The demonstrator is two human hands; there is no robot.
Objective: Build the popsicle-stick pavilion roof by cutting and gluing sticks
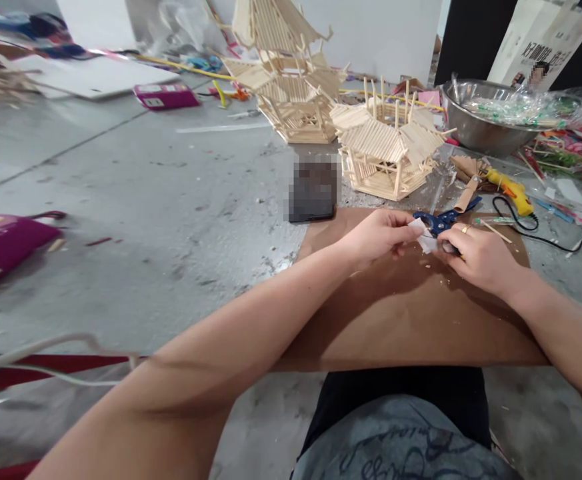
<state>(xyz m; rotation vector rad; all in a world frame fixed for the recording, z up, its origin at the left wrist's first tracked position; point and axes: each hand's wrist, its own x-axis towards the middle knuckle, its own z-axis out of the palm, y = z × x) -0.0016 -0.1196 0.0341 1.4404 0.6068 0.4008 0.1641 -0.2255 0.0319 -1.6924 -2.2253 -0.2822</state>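
My left hand (pixel 388 232) is closed, pinching a small crumpled white piece that looks like paper or tissue (pixel 425 237) between thumb and fingers. Facing it from the right, my right hand (pixel 481 257), with a ring on one finger, is curled around a small grey object (pixel 451 247). Most of that object is hidden by the fingers, so its kind is unclear. Just beyond both hands, a pair of blue-handled pliers (pixel 438 222) lies at the far edge of a brown cardboard sheet (pixel 421 320). Small white scraps dot the cardboard under my hands.
Two pagoda models made of thin wooden sticks, one tall (pixel 295 87) and one low (pixel 391 150), stand behind the cardboard. A dark blurred item (pixel 313 193) lies left. Rightward are a yellow glue gun (pixel 513 190) with its cord and a metal bowl (pixel 491 130) holding plastic-wrapped items.
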